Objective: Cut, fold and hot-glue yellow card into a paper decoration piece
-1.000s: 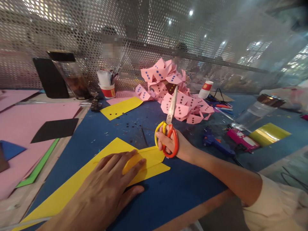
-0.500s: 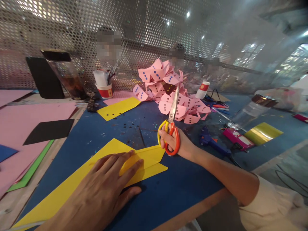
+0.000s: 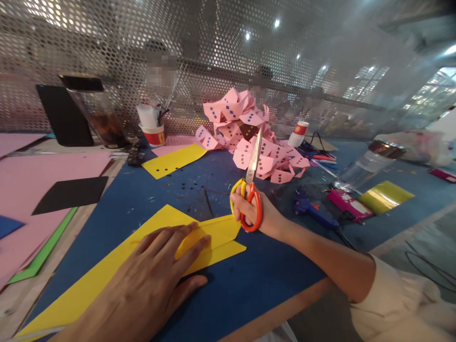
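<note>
Layered yellow paper point(image 3: 223, 237) could skew if left hand point(image 3: 142, 273), fingers spread flat atop, lifts; right hand point(image 3: 269, 216), fingers curled, grips red-and-yellow-handled steel scissors point(image 3: 251, 176) at two o'clock.

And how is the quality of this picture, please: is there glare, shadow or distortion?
Head view: bright glare on the shiny yellow sheet, soft shadow beside the left hand's fingers, stretching toward the edges, haze at upper right; the scissors look fairly sharp.
</note>
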`<state>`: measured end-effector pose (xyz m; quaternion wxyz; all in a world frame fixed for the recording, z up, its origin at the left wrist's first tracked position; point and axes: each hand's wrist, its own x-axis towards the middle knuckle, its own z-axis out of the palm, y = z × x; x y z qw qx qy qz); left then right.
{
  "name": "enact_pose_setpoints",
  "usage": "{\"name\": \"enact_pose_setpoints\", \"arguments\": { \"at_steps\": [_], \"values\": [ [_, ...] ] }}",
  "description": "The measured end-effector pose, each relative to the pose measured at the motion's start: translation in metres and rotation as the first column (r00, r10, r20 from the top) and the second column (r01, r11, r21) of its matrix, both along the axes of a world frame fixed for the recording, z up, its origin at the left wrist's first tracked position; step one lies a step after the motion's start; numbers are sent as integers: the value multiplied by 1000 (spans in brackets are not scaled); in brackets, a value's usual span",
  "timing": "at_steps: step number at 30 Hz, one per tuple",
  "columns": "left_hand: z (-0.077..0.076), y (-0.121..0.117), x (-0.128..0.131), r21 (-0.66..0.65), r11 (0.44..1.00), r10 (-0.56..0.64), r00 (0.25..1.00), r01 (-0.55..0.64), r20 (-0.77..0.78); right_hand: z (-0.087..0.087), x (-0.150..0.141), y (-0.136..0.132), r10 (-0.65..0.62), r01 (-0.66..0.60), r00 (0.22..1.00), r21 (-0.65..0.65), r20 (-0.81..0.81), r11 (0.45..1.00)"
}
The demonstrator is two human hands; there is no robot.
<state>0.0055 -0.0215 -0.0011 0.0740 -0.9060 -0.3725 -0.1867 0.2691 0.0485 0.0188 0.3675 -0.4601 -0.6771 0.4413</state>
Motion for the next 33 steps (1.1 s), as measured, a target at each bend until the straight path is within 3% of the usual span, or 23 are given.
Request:
{"name": "enact_pose_setpoints", "arguments": {
  "at_steps": [15, 33],
  "values": [
    [2, 0, 0, 6, 1000, -13, 1000, 13, -4, -3, -8, -4, 67, -68, 997, -28, -42, 997],
    [-3, 1, 0, -18, 1000, -14, 1000, 14, -3, -7, -17, 0, 4, -2, 997, 26, -71, 1000]
  ]
}}
